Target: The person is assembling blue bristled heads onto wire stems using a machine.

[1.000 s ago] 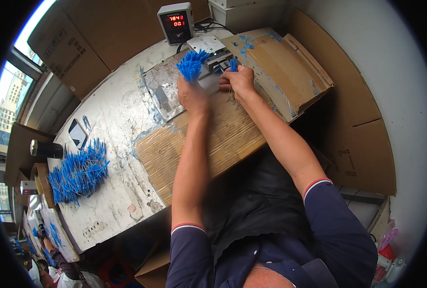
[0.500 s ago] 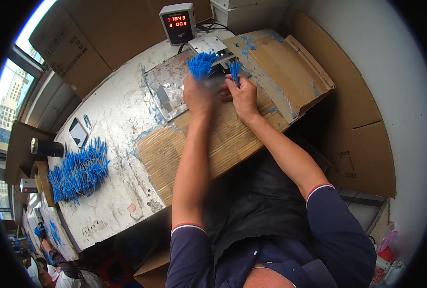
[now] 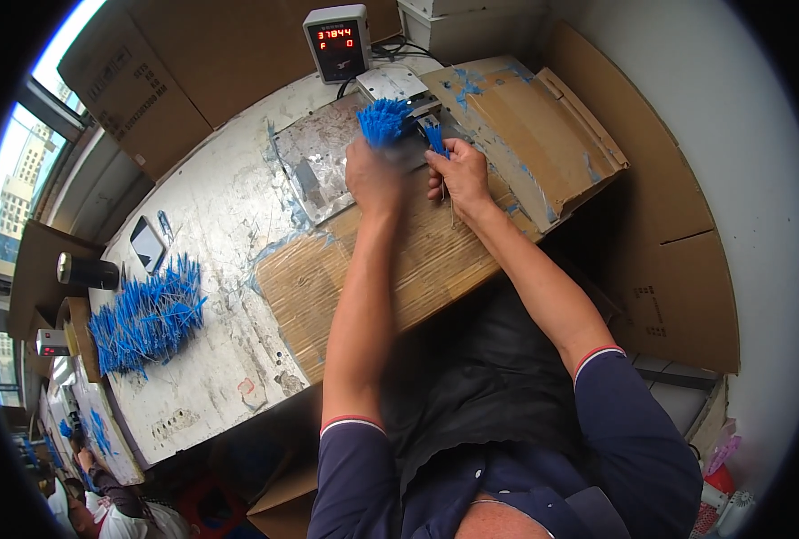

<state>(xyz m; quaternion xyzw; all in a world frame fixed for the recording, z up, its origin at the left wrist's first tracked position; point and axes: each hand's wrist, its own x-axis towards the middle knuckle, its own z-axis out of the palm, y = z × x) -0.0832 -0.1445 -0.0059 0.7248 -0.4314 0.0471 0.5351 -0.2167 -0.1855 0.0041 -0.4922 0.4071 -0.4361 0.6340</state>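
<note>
My left hand [image 3: 374,177] grips a bundle of blue-tipped thin pieces [image 3: 382,121], their blue ends fanned upward above the fist. My right hand [image 3: 458,173] is close beside it on the right and pinches one or two blue-tipped pieces [image 3: 434,136] near a small grey metal device [image 3: 397,85]. Both hands hover over a worn metal plate [image 3: 314,166] and a sheet of brown cardboard [image 3: 327,287] on the white workbench [image 3: 211,225].
A grey box with a red digital readout [image 3: 337,42] stands behind the device. A large pile of blue-tipped pieces [image 3: 146,314] lies at the bench's left end, near a black cylinder [image 3: 88,271] and a phone [image 3: 146,244]. Cardboard boxes [image 3: 543,126] line the back and right. Other people sit at lower left.
Both hands have moved a little further from me toward the metal device. The bundle stays in my left hand and my right hand's fingers have closed in beside it.
</note>
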